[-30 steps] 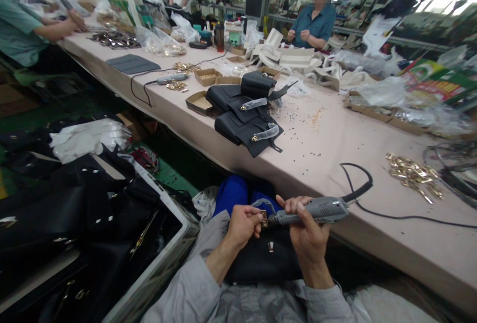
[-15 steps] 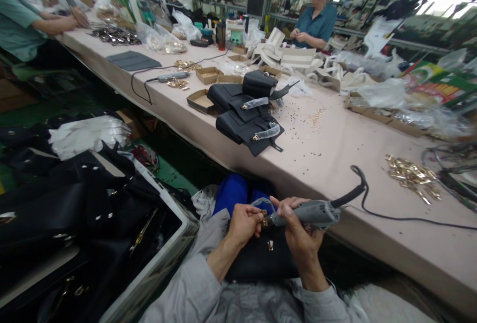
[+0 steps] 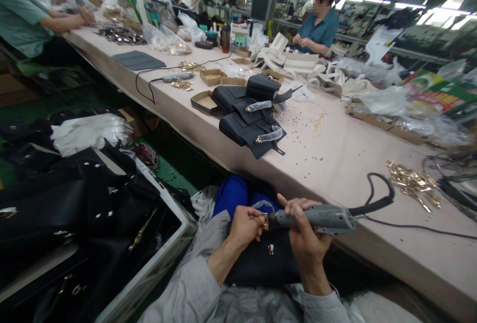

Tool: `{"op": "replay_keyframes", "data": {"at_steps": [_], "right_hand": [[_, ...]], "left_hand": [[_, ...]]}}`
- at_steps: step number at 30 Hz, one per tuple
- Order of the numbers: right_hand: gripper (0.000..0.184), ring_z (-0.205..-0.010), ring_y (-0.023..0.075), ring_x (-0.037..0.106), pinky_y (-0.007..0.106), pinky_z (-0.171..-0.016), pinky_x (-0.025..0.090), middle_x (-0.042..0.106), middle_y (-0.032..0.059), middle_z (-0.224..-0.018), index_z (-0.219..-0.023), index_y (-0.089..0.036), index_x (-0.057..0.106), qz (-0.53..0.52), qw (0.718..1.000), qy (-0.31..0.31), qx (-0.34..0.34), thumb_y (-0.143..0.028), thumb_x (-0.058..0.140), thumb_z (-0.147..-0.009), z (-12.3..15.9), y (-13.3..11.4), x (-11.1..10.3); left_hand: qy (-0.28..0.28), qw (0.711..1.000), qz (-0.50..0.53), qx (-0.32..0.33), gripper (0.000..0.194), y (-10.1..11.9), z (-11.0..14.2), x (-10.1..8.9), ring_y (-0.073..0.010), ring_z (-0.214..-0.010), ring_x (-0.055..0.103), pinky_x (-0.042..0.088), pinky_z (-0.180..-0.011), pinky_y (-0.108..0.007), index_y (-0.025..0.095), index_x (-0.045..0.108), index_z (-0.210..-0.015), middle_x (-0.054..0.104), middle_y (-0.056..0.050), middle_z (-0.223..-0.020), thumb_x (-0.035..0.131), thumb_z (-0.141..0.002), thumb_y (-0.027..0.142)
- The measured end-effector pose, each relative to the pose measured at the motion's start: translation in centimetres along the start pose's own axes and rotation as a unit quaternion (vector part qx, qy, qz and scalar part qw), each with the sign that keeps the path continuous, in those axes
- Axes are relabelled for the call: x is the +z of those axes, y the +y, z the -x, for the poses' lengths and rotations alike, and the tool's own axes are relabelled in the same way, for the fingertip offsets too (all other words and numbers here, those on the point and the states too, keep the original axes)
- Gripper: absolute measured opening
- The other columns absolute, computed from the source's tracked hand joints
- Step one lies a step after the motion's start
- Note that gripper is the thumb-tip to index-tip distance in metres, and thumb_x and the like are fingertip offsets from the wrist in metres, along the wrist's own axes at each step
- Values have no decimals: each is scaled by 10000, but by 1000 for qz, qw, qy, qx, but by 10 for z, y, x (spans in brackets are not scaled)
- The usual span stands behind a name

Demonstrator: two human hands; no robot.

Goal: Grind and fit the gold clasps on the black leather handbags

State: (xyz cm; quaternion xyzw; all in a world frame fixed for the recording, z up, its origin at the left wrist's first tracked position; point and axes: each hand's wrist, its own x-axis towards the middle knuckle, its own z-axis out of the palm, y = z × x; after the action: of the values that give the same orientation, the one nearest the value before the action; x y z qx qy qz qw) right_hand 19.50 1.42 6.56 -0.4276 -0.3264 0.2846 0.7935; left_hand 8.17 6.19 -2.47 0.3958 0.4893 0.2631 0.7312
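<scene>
At the near left, a pale crate [image 3: 164,195] holds black bags [image 3: 44,199] with gold and silver trim. Beyond it lies a white bundle [image 3: 91,134], and at the far left a person in a green sleeve [image 3: 18,20] reaches over the table [image 3: 346,159]. Further right on the table are a dark flat sheet [image 3: 138,59], a grey tool [image 3: 177,77] beside small gold pieces [image 3: 181,86], and a cardboard tray [image 3: 203,109]. Next to the tray rests a stack of dark bags [image 3: 238,129], their handles in clear plastic.

At near centre, my left hand [image 3: 246,226] pinches a gold fitting [image 3: 265,221] between thumb and fingers, over the black bag [image 3: 261,266] on my lap. My right hand [image 3: 307,233] wraps round a powered screwdriver [image 3: 324,217], its body pointing left. Its tip lies at the fitting; I cannot tell whether they touch.

On the far side, a person in a blue-green shirt [image 3: 320,30] stands or sits behind pale strips [image 3: 298,62]. To the right, a black cable [image 3: 421,227] crosses the table, near a pile of gold hardware [image 3: 412,184]; farther back is a green packet [image 3: 439,94].
</scene>
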Motion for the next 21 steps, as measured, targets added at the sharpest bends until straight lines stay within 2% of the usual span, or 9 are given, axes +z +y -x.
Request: {"op": "replay_keyframes", "data": {"at_steps": [13,16,21], "right_hand": [[184,-720,175,628,663,-1028,529,621,-34,-767,-881,-235,608,36,999,-16,-12,-160,775,-879,2,6,1],[206,-674,160,605,654,-1056,516,595,-54,-711,-844,-237,576,54,996,-64,-2,-185,764,-911,2,11,1],[253,-677,145,581,572,-1056,550,564,-51,-715,-816,-232,566,85,976,-191,64,-254,804,-902,-3,18,1]], "left_hand": [[1,999,-31,7,109,6,5,1,-110,-315,442,399,-325,-221,117,713,-803,576,21,-433,664,-744,195],[-2,998,-60,30,75,4,6,2,-116,-322,446,390,-335,-226,163,700,-731,563,30,-427,666,-758,224],[-18,990,-119,68,224,3,8,4,-116,-330,457,348,-336,-225,205,618,-583,552,26,-432,670,-783,291]]}}
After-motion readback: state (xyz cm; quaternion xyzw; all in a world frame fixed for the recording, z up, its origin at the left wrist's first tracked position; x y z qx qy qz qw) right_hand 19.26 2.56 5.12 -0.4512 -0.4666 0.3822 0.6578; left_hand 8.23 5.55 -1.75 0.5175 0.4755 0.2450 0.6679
